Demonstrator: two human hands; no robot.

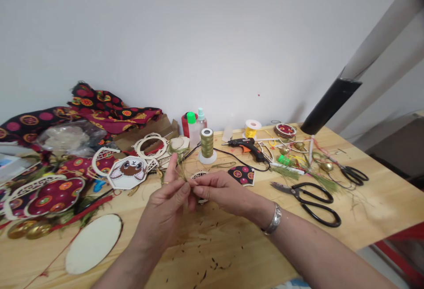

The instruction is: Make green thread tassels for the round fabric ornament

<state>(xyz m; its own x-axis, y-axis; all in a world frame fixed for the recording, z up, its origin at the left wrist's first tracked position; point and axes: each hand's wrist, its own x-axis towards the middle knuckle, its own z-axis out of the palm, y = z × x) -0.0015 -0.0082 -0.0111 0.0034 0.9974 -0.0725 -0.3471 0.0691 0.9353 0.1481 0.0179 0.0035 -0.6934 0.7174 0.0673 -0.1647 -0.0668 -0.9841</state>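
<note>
A wooden table [258, 253] is stretching across the scene. On its far left, a patterned cloth [109, 103] is lying. In the near middle, the left hand [170, 200] and the right hand [221, 189] are meeting closely. On the right, scissors [296, 191] are lying, and farther, a glue gun [250, 146] is resting; beyond the hands, a spool [207, 144] is standing. Thin green threads [181, 170] are rising where both hands are pinching them narrowly.

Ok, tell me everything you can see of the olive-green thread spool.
The olive-green thread spool stands upright on the pale wooden table, its wound thread filling a column between a pale top with a dark centre and a wider, round white base that looks plastic. It sits beyond the left hand and right hand, touched by neither.
</note>
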